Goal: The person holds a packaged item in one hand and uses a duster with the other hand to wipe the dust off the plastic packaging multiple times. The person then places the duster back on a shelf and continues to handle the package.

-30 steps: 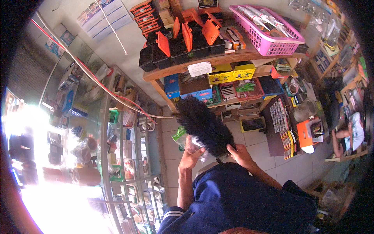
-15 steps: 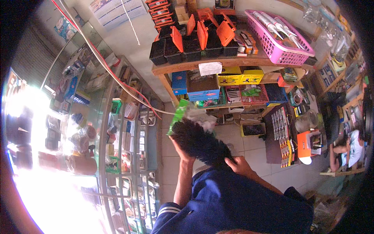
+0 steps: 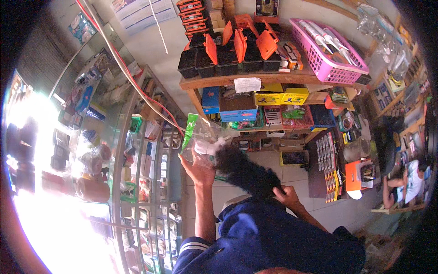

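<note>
My left hand (image 3: 199,172) grips a clear plastic packet (image 3: 206,133) by its lower end, in front of the shelf. The packet has a green header strip, and something whitish shows through the plastic. In my right hand (image 3: 287,197) is a black, fluffy feather duster (image 3: 248,172), its handle end hidden in my fist. The duster slants up to the left, and its tip lies at the packet's lower right side, by my left fingers. I cannot tell whether tip and packet touch.
Ahead stands a wooden shelf (image 3: 273,78) with black bins (image 3: 227,64) with orange lids, and a pink basket (image 3: 315,50) of white tubes. A glass display case (image 3: 116,160) runs along the left. A cable (image 3: 119,61) hangs across. At the far right is a person (image 3: 413,180).
The duster's tip has moved off the packet's green strip to its lower right side, so more of the packet shows. My left hand and the packet have shifted left; my right hand slightly right.
</note>
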### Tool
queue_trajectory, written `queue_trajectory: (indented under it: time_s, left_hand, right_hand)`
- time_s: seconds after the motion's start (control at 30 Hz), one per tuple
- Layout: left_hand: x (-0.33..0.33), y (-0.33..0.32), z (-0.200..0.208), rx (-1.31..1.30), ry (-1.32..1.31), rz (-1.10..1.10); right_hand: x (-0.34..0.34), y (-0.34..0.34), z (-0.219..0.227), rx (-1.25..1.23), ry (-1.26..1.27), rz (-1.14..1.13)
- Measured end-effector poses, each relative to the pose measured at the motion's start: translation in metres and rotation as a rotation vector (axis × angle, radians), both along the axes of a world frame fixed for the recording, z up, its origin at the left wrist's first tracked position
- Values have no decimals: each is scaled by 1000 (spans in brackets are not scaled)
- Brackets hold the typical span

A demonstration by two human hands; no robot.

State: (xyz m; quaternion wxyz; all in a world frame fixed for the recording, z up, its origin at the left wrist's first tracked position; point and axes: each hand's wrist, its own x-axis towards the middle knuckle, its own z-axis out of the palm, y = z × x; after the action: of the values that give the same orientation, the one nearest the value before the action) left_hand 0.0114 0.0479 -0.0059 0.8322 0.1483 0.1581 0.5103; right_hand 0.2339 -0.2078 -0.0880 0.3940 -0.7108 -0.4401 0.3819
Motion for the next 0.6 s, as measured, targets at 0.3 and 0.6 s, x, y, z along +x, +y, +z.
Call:
queue_trajectory:
  time_s: [0.3,0.6]
  left_hand:
    - [19,-7,-6,-29,-118,-80]
    - [28,-15,1,29,-111,-108]
  right_hand:
    - [23,10,44,-160,43,0]
    - [32,4,51,-137,150,-11]
